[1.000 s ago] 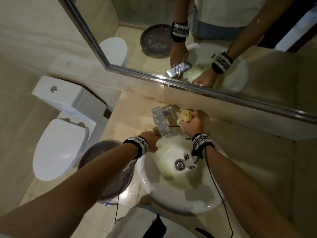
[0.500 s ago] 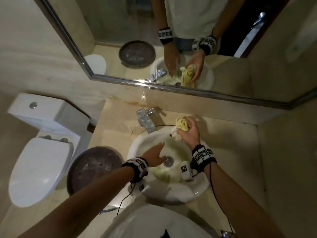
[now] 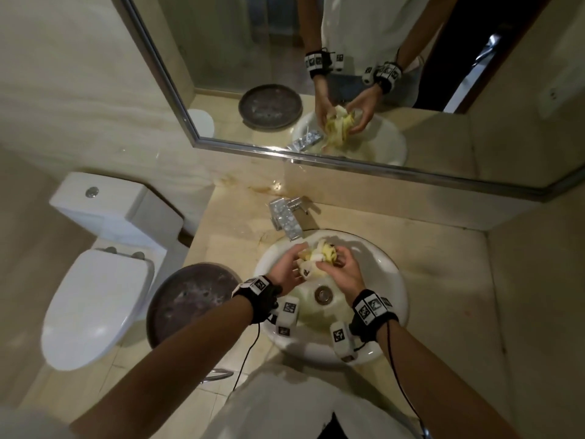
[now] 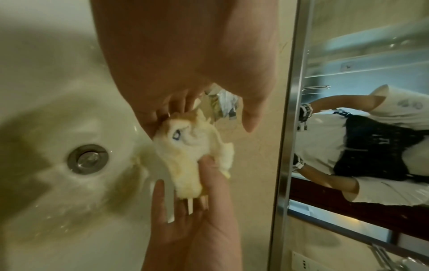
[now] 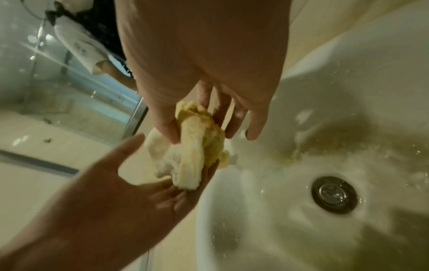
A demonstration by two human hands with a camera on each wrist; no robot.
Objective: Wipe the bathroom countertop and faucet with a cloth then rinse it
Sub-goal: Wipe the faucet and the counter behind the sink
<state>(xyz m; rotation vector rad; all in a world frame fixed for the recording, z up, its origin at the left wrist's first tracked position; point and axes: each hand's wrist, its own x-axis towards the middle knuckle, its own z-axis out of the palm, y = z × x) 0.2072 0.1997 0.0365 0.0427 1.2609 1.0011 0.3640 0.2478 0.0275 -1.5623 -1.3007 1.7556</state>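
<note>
A crumpled yellow-and-white cloth (image 3: 319,255) hangs over the back of the white sink (image 3: 392,299), just in front of the chrome faucet (image 3: 285,218). My right hand (image 3: 329,264) pinches the cloth (image 5: 197,146) between thumb and fingers. From the other side my left hand (image 3: 296,258) reaches it with straight fingers (image 5: 204,176) under the cloth and the thumb spread apart. In the left wrist view the cloth (image 4: 185,146) sits between both hands, with the faucet (image 4: 223,104) behind it. Beige countertop (image 3: 443,264) surrounds the sink.
The basin is wet, with a metal drain (image 3: 323,294) at its middle. A mirror (image 3: 411,137) runs along the wall behind the faucet. Left of the counter stand a round dark-lidded bin (image 3: 193,305) and a white toilet (image 3: 95,296). A wall closes the right side.
My left hand left the faucet, crossed the basin and came up to the cloth. My right hand carried the cloth from beside the faucet to over the basin.
</note>
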